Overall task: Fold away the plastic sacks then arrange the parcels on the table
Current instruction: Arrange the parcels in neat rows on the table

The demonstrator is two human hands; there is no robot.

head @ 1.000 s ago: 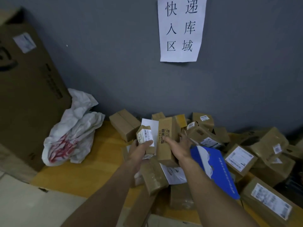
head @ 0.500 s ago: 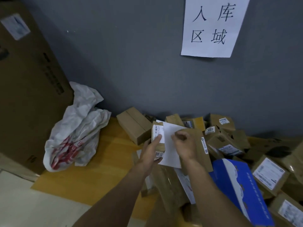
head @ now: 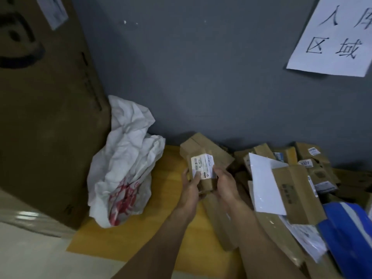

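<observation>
Delta vs 0.5 s ago: right hand (head: 225, 184) has dropped the white flat mailer (head: 265, 184) it was pinching. The mailer now lies on the parcel pile (head: 314, 168) at 3 o'clock of the hands, half over the long brown carton (head: 293, 190).

Both hands are now on one item. Left hand (head: 190, 186) grips the small labelled carton (head: 202, 174) with its thumb on the label. The right hand's fingers curl round the opposite side. The carton is upright, above the yellow table (head: 161, 228), just in front of a bigger carton at 12 o'clock.

Plastic sack (head: 124, 168): unmoved at 9 o'clock, bunched against the big cardboard box (head: 50, 117). It looks crumpled rather than neatly folded.

Read: we're in the parcel-arranging phase, handling one item at a time. The bare tabletop between sack and hands looks like the obvious drop zone. The pile from 2 to 4 o'clock, blue parcel (head: 346, 234) included, is a jumble, so most of the task is still open.
</observation>
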